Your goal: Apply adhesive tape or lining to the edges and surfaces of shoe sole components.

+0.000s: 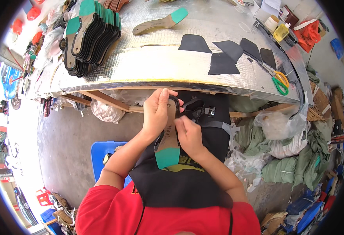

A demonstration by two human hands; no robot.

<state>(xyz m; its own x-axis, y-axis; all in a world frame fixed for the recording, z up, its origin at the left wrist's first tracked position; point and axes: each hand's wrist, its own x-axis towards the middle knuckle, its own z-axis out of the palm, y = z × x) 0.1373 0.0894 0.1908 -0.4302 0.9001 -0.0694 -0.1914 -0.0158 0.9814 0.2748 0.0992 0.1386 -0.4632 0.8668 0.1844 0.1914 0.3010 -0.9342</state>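
My left hand (154, 114) grips the heel end of a brown insole board (171, 131) with a green toe, thumb on its face. The board stands upright in front of my black apron (195, 192), toe end down. A black edge shows behind the heel, by my left fingertips. My right hand (189, 137) is closed against the board's right edge, its fingers curled; what they pinch is hidden. On the table, a tall stack of similar insole boards (97, 33) stands at the left. A single insole board (160, 24) lies farther back.
The foil-covered table (140, 66) spans ahead, its front edge close beyond my hands. Black trapezoid pieces (195, 43) and scissors (280, 84) with green and orange handles lie at its right. A blue bin (97, 156) stands below left; plastic bags and green cloth (285, 168) lie right.
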